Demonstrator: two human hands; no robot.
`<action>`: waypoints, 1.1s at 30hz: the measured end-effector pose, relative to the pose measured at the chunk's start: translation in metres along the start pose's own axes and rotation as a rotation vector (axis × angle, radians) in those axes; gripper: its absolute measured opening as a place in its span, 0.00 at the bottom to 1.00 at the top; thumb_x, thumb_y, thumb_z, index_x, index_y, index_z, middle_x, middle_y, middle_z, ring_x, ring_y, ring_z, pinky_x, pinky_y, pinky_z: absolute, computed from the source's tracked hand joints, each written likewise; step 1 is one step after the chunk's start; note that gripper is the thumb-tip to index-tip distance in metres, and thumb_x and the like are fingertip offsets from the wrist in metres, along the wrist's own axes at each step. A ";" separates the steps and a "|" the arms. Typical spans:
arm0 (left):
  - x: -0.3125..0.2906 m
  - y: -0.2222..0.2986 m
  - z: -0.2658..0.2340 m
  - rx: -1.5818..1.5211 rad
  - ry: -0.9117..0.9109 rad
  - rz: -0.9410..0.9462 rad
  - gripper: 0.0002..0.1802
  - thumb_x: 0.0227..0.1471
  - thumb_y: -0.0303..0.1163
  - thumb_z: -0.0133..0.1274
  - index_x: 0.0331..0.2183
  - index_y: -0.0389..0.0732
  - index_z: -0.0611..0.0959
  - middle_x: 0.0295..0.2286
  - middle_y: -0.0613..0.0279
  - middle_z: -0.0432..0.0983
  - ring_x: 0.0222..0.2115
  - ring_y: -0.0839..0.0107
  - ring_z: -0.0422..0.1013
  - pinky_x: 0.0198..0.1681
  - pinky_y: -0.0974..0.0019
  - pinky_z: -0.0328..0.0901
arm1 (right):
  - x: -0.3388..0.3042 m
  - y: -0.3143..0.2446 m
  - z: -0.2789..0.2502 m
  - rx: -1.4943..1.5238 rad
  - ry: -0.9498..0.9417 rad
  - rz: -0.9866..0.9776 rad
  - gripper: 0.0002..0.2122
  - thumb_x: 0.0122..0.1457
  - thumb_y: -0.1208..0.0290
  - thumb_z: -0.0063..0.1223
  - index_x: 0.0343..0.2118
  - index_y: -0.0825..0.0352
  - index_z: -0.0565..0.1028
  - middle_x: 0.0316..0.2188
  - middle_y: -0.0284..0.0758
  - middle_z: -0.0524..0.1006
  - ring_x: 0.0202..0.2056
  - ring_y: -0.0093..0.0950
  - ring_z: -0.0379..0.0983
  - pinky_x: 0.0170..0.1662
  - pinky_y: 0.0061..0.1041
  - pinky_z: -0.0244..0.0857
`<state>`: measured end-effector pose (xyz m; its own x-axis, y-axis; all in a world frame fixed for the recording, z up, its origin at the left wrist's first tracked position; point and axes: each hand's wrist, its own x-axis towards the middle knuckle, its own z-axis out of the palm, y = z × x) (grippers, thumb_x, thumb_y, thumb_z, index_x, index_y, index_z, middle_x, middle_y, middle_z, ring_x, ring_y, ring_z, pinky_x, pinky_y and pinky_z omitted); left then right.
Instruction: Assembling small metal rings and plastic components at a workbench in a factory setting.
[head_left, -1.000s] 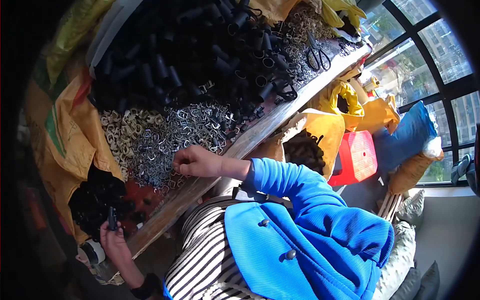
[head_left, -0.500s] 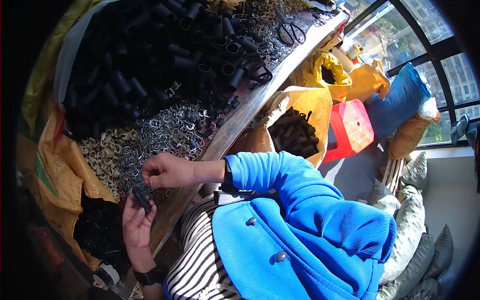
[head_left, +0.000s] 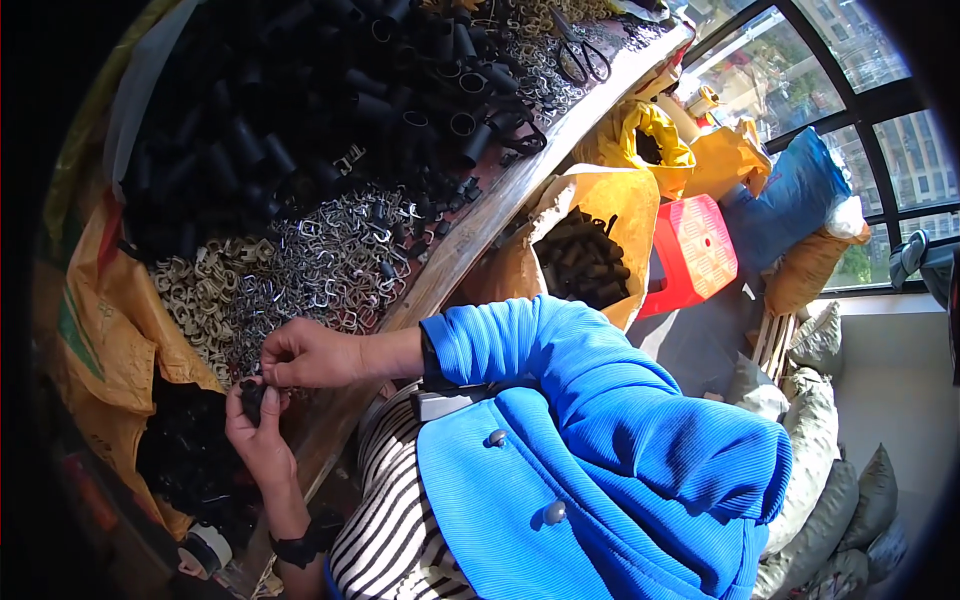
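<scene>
The left hand [head_left: 258, 440] is cupping a small black tube [head_left: 250, 397], fingers curled shut round it, while the right hand [head_left: 310, 352] is pinching down onto its top, apparently seating a clip. Just beyond the fingertips, metal clips [head_left: 300, 270] are lying heaped on the counter [head_left: 470, 235]; a slip could drop the tube among them.

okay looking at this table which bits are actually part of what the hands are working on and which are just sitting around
In use:
left hand
right hand
small black piece pinched between them
metal clips beside the hands
black tubes

Lying about:
scissors
red stool
yellow sack of dark tubes
blue bag
</scene>
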<state>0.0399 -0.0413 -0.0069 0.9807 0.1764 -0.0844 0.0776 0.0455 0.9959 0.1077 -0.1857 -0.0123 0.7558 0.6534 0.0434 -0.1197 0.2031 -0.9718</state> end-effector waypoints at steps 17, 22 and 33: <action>0.007 0.005 0.017 0.020 -0.120 -0.071 0.03 0.44 0.22 0.46 0.27 0.37 0.70 0.21 0.66 0.65 0.20 0.80 0.60 0.25 0.78 0.56 | -0.013 0.006 -0.026 0.118 -0.096 -0.050 0.06 0.50 0.73 0.45 0.20 0.70 0.69 0.16 0.29 0.71 0.20 0.14 0.64 0.23 0.15 0.58; 0.009 0.004 0.025 -0.288 -0.201 -0.340 0.10 0.46 0.26 0.43 0.34 0.38 0.67 0.24 0.64 0.66 0.21 0.77 0.61 0.23 0.76 0.57 | -0.017 0.000 -0.041 0.090 -0.169 -0.038 0.04 0.50 0.76 0.44 0.24 0.71 0.68 0.20 0.30 0.71 0.24 0.15 0.66 0.28 0.16 0.61; 0.006 0.005 0.015 -0.709 -0.209 -0.510 0.12 0.50 0.30 0.39 0.38 0.37 0.69 0.31 0.61 0.70 0.30 0.72 0.68 0.30 0.73 0.63 | -0.014 -0.012 -0.033 -0.528 -0.054 -0.269 0.04 0.43 0.79 0.52 0.24 0.68 0.70 0.25 0.34 0.68 0.29 0.24 0.66 0.30 0.19 0.61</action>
<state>0.0490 -0.0551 -0.0019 0.8756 -0.2105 -0.4348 0.4511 0.6783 0.5800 0.1199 -0.2213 -0.0094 0.6796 0.6682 0.3028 0.4184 -0.0140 -0.9082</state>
